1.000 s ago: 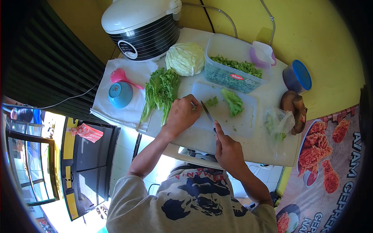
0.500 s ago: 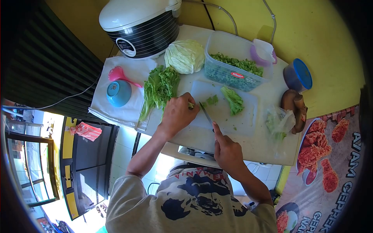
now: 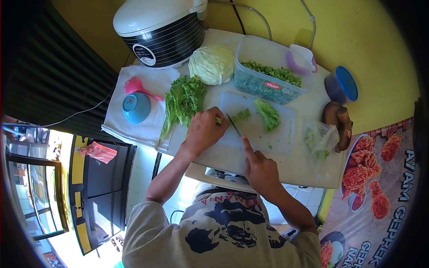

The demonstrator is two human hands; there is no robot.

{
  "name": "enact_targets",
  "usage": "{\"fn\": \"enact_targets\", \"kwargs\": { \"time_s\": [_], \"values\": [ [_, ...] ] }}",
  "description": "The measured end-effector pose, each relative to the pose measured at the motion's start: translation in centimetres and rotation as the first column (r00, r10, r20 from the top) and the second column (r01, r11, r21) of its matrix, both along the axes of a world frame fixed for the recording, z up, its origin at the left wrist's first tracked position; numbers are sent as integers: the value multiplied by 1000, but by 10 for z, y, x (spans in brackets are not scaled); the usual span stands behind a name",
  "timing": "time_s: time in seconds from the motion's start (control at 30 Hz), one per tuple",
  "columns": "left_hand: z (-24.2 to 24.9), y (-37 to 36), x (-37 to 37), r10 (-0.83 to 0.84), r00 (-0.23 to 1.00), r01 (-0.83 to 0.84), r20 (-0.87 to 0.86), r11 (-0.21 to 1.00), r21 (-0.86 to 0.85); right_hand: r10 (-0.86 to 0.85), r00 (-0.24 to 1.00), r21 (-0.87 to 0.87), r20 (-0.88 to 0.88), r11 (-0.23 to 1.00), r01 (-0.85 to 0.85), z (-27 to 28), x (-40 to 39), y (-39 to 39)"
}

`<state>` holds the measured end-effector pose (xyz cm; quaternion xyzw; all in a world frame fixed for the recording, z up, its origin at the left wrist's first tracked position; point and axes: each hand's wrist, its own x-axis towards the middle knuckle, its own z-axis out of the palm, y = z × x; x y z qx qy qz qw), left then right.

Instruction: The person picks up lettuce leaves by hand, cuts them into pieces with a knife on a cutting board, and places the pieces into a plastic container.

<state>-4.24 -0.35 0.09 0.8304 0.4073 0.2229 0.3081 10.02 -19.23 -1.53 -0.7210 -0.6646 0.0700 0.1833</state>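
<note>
My right hand (image 3: 260, 172) grips a knife (image 3: 234, 126), its index finger stretched along the back of the blade. At the left end of a white cutting board (image 3: 286, 138), my left hand (image 3: 205, 129) is closed on a piece of lettuce (image 3: 219, 120), mostly hidden by the fingers. The knife tip is close beside those fingers. Cut lettuce bits (image 3: 242, 115) lie just right of the blade, and a larger lettuce leaf (image 3: 267, 115) rests farther right on the board. A bunch of leafy lettuce (image 3: 185, 100) lies to the left of my left hand.
Behind the board stand a cabbage (image 3: 212, 65) and a clear tub (image 3: 268, 91) of chopped greens. A rice cooker (image 3: 163, 38) is at the back left, near a blue bowl (image 3: 136, 108) and pink spoon (image 3: 138, 86). A plastic bag (image 3: 322, 138) and blue-lidded container (image 3: 342, 85) sit right.
The knife and my right hand have shifted slightly left, bringing the blade nearer my left fingers. My left hand stays in nearly the same place.
</note>
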Motion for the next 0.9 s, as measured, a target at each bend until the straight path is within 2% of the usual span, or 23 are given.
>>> {"fn": "enact_targets", "kwargs": {
  "time_s": [0.13,0.27,0.33,0.4,0.53,0.63,0.73,0.9],
  "values": [
    [0,-2,1,21,999,-21,-42,1000,-1,-69,996,42,-49,997,71,-1,10,-4],
    [9,-6,20,21,999,-18,46,999,-51,-80,988,178,-131,979,103,1,19,-8],
    [22,-8,28,41,997,-33,62,992,-125,-78,986,208,-148,972,108,3,19,-9],
    [18,-3,28,-1,999,7,46,993,-119,-73,986,227,-151,968,106,4,20,-9],
    [0,3,21,-23,992,48,123,979,-199,-79,985,133,-152,986,99,5,19,-13],
    [-6,2,19,-61,982,75,180,995,-69,-52,987,97,-151,993,67,0,17,-13],
    [18,-8,17,-42,996,52,84,991,-122,-40,990,54,-133,997,48,-2,15,-10],
    [10,-11,5,-96,991,96,97,995,2,-66,996,-3,-65,998,66,4,13,-10]
  ]
}}
